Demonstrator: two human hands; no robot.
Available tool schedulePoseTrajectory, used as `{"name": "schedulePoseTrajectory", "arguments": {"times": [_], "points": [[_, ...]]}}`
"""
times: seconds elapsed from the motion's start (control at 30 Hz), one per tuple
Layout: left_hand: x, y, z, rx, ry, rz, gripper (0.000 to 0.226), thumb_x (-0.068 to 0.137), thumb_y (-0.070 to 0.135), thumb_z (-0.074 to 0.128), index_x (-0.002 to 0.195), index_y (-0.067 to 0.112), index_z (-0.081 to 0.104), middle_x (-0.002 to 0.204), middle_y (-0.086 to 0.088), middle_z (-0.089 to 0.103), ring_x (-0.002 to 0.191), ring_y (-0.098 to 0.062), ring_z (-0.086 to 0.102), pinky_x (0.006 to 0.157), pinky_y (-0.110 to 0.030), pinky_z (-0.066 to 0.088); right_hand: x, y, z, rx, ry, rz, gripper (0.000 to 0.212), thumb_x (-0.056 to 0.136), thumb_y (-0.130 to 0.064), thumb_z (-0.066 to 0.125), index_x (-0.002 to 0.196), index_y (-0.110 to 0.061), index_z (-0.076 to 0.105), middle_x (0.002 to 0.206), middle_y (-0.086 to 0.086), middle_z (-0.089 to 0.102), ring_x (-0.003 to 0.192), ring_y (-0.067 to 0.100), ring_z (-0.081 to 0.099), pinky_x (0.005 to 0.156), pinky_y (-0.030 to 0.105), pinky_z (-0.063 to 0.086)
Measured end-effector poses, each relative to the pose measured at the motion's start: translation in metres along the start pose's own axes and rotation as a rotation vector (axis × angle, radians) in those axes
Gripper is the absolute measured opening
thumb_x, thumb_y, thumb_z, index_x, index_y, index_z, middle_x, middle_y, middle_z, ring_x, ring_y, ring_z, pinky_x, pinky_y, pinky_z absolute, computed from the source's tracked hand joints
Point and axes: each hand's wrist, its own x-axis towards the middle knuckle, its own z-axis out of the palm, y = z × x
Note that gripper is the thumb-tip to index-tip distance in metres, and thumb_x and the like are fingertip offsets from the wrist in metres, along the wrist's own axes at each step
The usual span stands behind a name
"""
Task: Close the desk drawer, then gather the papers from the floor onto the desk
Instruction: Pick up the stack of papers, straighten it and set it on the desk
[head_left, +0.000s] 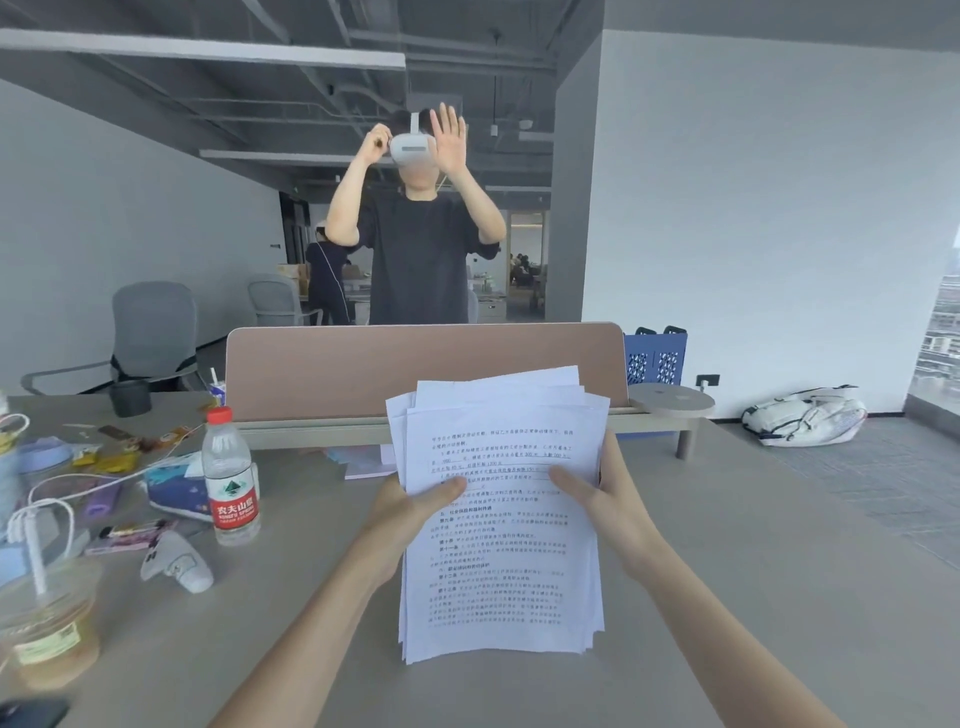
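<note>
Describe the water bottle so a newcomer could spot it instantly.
Start at the pink divider across the desk. Left of the papers stands the water bottle, upright beside a tissue pack. Only it has a red cap and label.

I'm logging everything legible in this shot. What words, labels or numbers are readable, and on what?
"农夫山泉" in white on the red label of the water bottle; the small line under it is too blurred to read.
Papers held by the left hand and right hand: printed Chinese text, too small to read.
Label on the drink cup: blurred.
Snack wrappers: unreadable.
</note>
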Motion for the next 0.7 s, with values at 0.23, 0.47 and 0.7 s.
{"name": "schedulePoseTrajectory", "arguments": {"times": [0.23,0.47,0.7], "points": [[0.001,0.002,-0.005,0.027,-0.074,0.003,0.028,0.085,0.022,0.073,0.113,0.019,0.073,0.111,0.002,0.078,0.104,-0.019,0.073,0.096,-0.042,0.053,0.014,-0.029,-0.001,-0.127,0.049,-0.18,0.069,0.092,-0.025,0.073,0.146,-0.043,0.034,0.148,-0.032,0.039,0.141,-0.006,0.035,0.117,0.031,0.032],[-0.006,-0.011,-0.009,-0.079,-0.131,0.019,0.037,0.082,0.021,0.071,0.117,0.01,0.071,0.118,-0.011,0.074,0.11,-0.03,0.071,0.099,-0.047,0.051,0.016,-0.028,-0.003,-0.371,0.071,-0.315,0.059,0.094,-0.022,0.07,0.139,-0.046,0.04,0.126,-0.059,0.037,0.119,-0.034,0.031,0.098,0.004,0.03],[-0.007,-0.013,-0.008,-0.092,-0.11,0.015,0.037,0.078,0.022,0.072,0.114,0.012,0.073,0.117,-0.011,0.075,0.108,-0.03,0.071,0.096,-0.047,0.053,0.019,-0.031,0.001,-0.55,0.082,-0.471,0.055,0.093,-0.029,0.07,0.126,-0.058,0.037,0.132,-0.03,0.046,0.121,-0.028,0.034,0.094,-0.007,0.024]]}}
